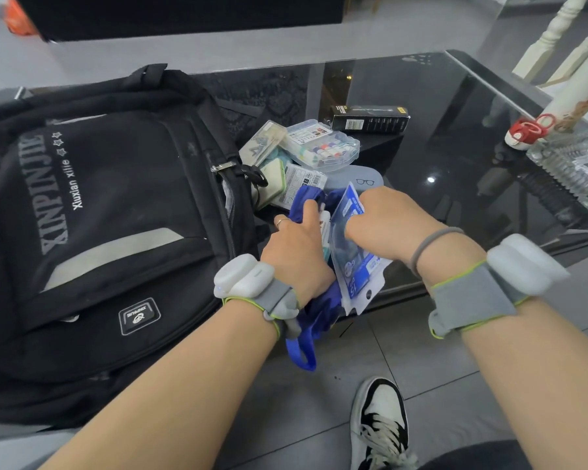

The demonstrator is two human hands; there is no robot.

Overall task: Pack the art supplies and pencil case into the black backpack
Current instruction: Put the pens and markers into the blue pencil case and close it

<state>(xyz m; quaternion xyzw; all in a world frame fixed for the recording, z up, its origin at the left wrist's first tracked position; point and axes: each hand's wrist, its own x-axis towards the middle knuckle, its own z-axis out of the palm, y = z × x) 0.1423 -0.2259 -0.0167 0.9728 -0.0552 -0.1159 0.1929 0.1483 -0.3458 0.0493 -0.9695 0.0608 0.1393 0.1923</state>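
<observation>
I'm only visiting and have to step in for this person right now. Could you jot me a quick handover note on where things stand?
Left hand: grips the open rim of the blue fabric pouch at the table edge.
Right hand: pinches a flat blue-and-clear plastic packet, partly inside the pouch.
Black backpack: lies flat on the dark glass table, side zip partly open.
Still loose beside it: clear plastic box of small coloured items, grey glasses case, black cardboard box.
Done: nothing visibly in the backpack.
Left: finish the pouch, pack everything.
</observation>
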